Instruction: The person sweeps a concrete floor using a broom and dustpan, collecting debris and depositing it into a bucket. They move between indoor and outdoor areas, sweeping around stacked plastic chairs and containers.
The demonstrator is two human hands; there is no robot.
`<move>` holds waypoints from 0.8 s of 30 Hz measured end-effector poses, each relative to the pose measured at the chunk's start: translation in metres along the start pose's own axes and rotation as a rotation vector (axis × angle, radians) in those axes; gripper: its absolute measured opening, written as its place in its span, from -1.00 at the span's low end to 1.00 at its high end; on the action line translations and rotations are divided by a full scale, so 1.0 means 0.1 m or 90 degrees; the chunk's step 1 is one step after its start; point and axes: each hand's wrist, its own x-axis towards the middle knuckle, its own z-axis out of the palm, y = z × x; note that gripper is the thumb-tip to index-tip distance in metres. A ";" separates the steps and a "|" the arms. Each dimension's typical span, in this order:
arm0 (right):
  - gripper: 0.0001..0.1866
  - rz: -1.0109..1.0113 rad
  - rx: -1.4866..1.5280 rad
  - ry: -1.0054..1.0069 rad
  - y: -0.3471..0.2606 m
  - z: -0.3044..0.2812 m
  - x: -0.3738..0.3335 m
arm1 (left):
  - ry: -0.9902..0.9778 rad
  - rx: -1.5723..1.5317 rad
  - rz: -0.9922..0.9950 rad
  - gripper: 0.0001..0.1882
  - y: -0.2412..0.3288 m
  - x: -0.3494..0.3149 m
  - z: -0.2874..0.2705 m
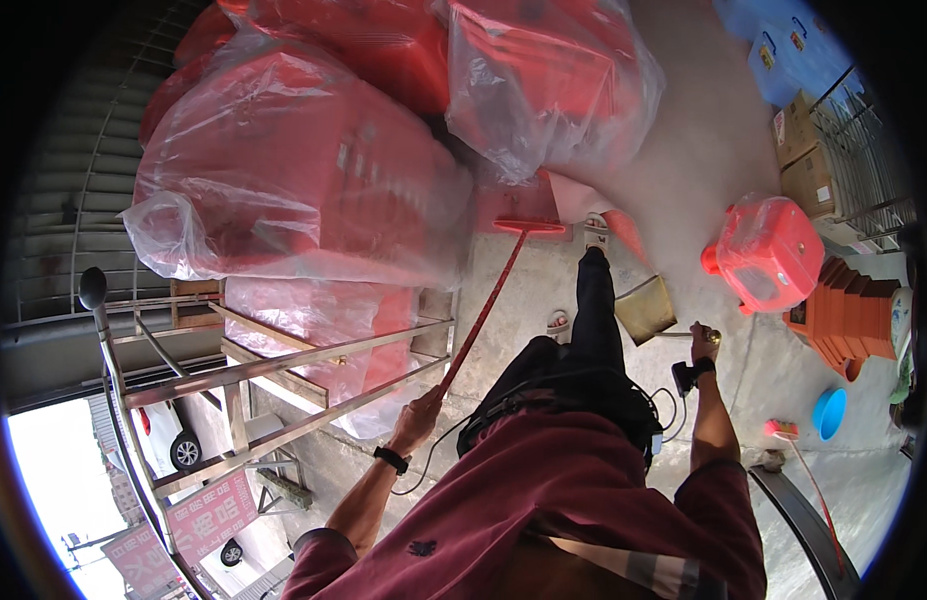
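Note:
My left hand (pixel 419 412) grips the red handle of a broom (pixel 488 300) whose red head (pixel 528 227) rests on the concrete floor under wrapped red goods. My right hand (pixel 701 342) holds the handle of a brass-coloured dustpan (pixel 645 310), which hangs just above the floor to the right of my leg in black trousers (pixel 595 320). A black band sits on each wrist.
Big red items in clear plastic wrap (pixel 293 170) are stacked ahead and left, some on a metal frame (pixel 283 370). On the right stand a wrapped red container (pixel 768 250), stacked orange stools (pixel 853 310), a blue bowl (pixel 829 412), cardboard boxes (pixel 805 150) and another broom (pixel 783 432).

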 end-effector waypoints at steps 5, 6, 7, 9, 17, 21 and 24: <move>-0.57 -0.006 -0.093 -0.002 0.01 -0.02 -0.04 | 0.060 0.055 0.130 -0.59 0.30 0.81 0.30; -0.57 -0.038 -0.085 -0.011 0.03 -0.01 -0.06 | 0.043 0.082 0.099 -0.60 0.36 0.95 0.37; -0.56 -0.023 -0.076 -0.007 0.04 0.00 -0.09 | 0.024 0.107 0.064 -0.60 0.40 1.04 0.40; -0.55 -0.004 -0.068 0.000 0.04 0.01 -0.11 | -0.004 0.113 0.081 -0.62 0.40 1.05 0.41; -0.61 0.024 -0.043 -0.009 -0.01 0.05 -0.26 | -0.101 0.078 0.027 -0.54 -0.12 -0.17 -0.10; -0.61 0.060 -0.042 -0.009 0.00 0.08 -0.29 | -0.019 0.039 0.120 -0.57 -0.12 -0.18 -0.05; -0.61 0.015 -0.046 -0.028 -0.01 0.08 -0.32 | 0.012 0.048 0.160 -0.59 0.04 0.27 0.18</move>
